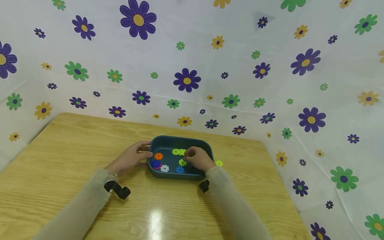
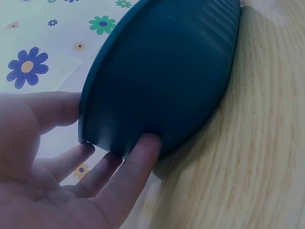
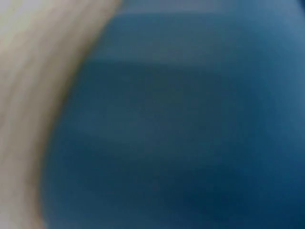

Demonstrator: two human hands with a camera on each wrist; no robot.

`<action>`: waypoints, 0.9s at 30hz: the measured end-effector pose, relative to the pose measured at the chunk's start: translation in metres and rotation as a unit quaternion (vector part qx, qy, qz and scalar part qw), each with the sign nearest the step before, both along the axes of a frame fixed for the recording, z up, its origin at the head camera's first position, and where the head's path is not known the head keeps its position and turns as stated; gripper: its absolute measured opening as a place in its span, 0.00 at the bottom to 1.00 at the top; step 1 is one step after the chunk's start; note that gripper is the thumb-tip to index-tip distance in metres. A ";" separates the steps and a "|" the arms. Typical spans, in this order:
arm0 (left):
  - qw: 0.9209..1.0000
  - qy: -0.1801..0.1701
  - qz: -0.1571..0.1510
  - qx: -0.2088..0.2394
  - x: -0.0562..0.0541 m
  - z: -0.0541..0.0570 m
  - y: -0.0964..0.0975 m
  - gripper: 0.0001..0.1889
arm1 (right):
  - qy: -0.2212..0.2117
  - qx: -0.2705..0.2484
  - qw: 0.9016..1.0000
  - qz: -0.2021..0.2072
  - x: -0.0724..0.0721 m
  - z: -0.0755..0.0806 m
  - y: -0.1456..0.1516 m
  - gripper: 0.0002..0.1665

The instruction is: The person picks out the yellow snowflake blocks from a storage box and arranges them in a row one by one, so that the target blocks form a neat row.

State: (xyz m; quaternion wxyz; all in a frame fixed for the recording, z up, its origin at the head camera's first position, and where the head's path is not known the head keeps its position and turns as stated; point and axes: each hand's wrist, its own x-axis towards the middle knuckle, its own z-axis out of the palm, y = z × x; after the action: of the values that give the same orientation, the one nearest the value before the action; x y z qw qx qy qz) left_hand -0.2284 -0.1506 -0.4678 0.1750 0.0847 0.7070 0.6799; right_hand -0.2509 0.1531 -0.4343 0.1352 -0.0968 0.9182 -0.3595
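A dark teal plastic tub sits on the wooden table. My left hand holds its left end; the left wrist view shows the thumb at the rim and fingers against the outer wall. My right hand reaches inside at the right, fingers curled, thumb and fingertips pinching at a yellow-green notched snowflake disc, largely covered by the fingers. Beside the fingertips are several yellow-green discs in a row and another below. The right wrist view is a blur of the tub.
Within the tub lie an orange disc, a dark blue disc over a pink one, a white disc and a light blue disc. A yellow disc rests outside, right of the tub. Flower-patterned cloth hangs behind.
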 end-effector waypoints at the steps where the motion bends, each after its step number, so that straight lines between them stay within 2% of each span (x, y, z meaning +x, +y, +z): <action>1: 1.000 0.001 -0.001 0.000 0.000 0.000 0.000 0.34 | 0.000 0.007 1.000 0.001 0.001 -0.001 0.000 0.13; 16: 1.000 0.004 -0.005 -0.006 0.000 0.002 -0.001 0.33 | 0.009 0.062 0.998 0.026 -0.004 -0.011 -0.006 0.14; 27: 1.000 0.002 -0.005 -0.006 0.001 0.003 0.001 0.33 | 0.012 0.080 0.996 0.037 -0.003 -0.010 -0.009 0.11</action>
State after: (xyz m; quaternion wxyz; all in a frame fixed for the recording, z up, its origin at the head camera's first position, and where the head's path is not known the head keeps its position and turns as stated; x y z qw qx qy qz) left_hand -0.2269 -0.1499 -0.4649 0.1775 0.0882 0.7113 0.6743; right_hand -0.2534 0.1445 -0.4445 0.1451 -0.1234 0.9415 -0.2781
